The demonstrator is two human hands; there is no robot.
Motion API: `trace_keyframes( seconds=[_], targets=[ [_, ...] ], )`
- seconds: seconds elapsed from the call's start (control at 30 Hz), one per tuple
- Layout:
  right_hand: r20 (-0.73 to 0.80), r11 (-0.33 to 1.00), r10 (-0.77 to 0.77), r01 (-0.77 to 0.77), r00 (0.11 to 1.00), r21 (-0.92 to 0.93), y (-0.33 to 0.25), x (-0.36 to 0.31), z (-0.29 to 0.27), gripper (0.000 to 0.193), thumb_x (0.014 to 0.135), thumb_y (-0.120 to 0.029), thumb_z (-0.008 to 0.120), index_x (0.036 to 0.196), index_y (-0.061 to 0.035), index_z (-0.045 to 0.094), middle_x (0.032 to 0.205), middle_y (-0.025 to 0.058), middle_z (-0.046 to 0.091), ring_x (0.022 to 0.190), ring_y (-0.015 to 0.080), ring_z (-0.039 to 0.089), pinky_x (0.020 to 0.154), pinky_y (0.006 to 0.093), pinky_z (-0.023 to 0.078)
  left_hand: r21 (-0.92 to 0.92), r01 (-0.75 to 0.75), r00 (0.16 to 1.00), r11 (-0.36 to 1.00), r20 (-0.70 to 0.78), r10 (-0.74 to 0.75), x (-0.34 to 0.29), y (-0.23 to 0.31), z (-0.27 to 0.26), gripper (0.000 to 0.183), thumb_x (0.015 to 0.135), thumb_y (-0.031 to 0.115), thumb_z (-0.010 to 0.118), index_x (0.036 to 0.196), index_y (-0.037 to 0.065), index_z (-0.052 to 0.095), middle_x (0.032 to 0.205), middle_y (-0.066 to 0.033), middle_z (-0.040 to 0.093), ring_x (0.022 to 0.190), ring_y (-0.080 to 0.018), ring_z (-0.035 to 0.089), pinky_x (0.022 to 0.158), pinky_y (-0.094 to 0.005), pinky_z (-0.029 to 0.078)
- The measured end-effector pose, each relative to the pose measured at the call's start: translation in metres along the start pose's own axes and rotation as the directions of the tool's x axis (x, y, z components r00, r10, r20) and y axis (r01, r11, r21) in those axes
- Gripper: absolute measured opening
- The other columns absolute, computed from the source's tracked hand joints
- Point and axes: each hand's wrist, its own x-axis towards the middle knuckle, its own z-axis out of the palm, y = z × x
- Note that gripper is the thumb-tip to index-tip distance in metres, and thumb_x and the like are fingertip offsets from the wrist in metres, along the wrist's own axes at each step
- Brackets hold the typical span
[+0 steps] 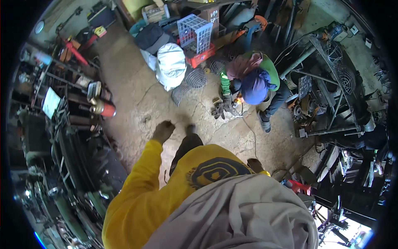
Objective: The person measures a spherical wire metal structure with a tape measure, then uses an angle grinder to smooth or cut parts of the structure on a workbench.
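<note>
My left hand (163, 131) hangs in front of me at the left, over the concrete floor (137, 103). Its fingers look curled in, and nothing shows in them. On the other side, my right hand (255, 165) is low beside my yellow top (207, 166); it is dark and its fingers cannot be made out. Neither hand touches any object that I can see. One of my feet (190, 128) is blurred on the floor ahead. Ahead to the right a co-worker (255, 87) crouches, a grey glove (224, 106) near a small orange glow (238, 99) at the floor.
A cable (251, 128) runs across the floor from the co-worker. Round wire grilles (196, 78) lie near a white sack (171, 64) and a grey plastic crate (195, 33). Metal stock and machinery (70, 166) line the left; a metal frame (331, 83) stands right.
</note>
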Motion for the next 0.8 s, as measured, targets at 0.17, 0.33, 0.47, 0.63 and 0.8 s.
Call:
trace_keyframes(
  seconds=[0.17,0.33,0.47,0.63,0.8],
  targets=[
    [-0.082,0.966,0.258,-0.255,0.963,0.041,-0.027,0.028,0.004,0.036,0.098,-0.035,0.058,0.085,-0.0044,0.071,0.07,0.005,0.065,0.06,0.0167,0.057,0.056,0.0371,0.046,0.177,-0.443,0.877,0.879,-0.116,0.466,0.26,0.131,-0.065,0.042,0.095,0.044,0.061,0.108,0.005,0.07,0.102,-0.0219,0.073,0.098,-0.0415,0.069,0.086,-0.0482,0.055],
    [-0.171,0.885,0.463,-0.443,0.87,0.143,-0.086,0.032,0.032,0.036,0.098,-0.036,0.058,0.087,-0.0043,0.072,0.071,0.0053,0.066,0.061,0.0171,0.058,0.057,0.037,0.047,0.262,-0.622,0.736,0.738,-0.127,0.665,0.535,0.289,-0.119,0.028,0.095,0.039,0.063,0.107,0.014,0.069,0.104,-0.0221,0.072,0.099,-0.0427,0.068,0.085,-0.0511,0.055],
    [-0.195,0.81,0.579,-0.531,0.792,0.25,-0.167,0.023,0.068,0.036,0.098,-0.036,0.058,0.088,-0.0042,0.073,0.071,0.0055,0.066,0.061,0.0173,0.059,0.057,0.037,0.047,0.461,-0.623,0.667,0.632,-0.11,0.737,0.702,0.371,-0.12,0.027,0.095,0.035,0.062,0.113,0.017,0.067,0.11,-0.0207,0.072,0.102,-0.0441,0.068,0.089,-0.0531,0.054],
    [-0.214,0.718,0.688,-0.607,0.694,0.34,-0.26,0.008,0.096,0.037,0.097,-0.037,0.058,0.09,-0.0042,0.073,0.072,0.0058,0.067,0.062,0.0177,0.06,0.058,0.0369,0.048,0.726,-0.46,0.819,0.512,0.124,0.56,0.875,0.421,-0.114,0.037,0.101,0.036,0.053,0.136,0.026,0.057,0.124,-0.0203,0.069,0.116,-0.0398,0.066,0.098,-0.0498,0.053],
    [-0.228,0.611,0.782,-0.638,0.581,0.469,-0.314,-0.019,0.15,0.037,0.097,-0.038,0.058,0.092,-0.0041,0.074,0.072,0.0061,0.067,0.063,0.018,0.061,0.059,0.0368,0.049,0.764,-0.538,0.721,0.356,0.198,0.665,0.937,0.487,-0.102,0.044,0.097,0.01,0.044,0.14,0.011,0.053,0.147,-0.0192,0.052,0.134,-0.0374,0.053,0.111,-0.0496,0.044]
  ],
)
